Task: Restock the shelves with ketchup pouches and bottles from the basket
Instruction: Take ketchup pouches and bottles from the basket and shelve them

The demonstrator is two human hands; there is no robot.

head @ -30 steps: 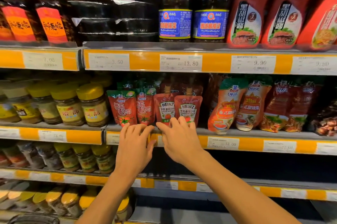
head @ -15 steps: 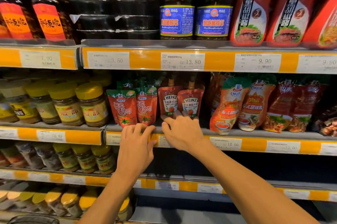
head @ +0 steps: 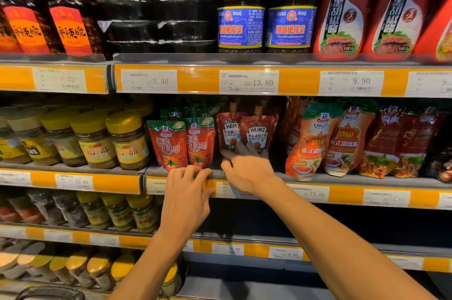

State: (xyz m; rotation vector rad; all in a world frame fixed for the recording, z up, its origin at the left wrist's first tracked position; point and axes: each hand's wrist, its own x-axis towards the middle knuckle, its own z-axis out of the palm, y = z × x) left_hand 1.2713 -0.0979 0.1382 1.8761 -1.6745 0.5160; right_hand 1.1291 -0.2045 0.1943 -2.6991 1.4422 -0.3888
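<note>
Both arms reach up from the bottom of the frame to the middle shelf (head: 305,178). The right hand (head: 247,169) is at centre frame, fingers stretched flat against the base of the two Heinz ketchup pouches (head: 256,132), which stand upright side by side; it presses rather than grasps. The left hand (head: 187,192), just lower left of it, rests its loosely bent fingertips on the orange price rail (head: 342,195), holding nothing, right below the green-topped tomato pouches (head: 168,143). Yellow-lidded jars (head: 127,140) fill the left of the frame.
</note>
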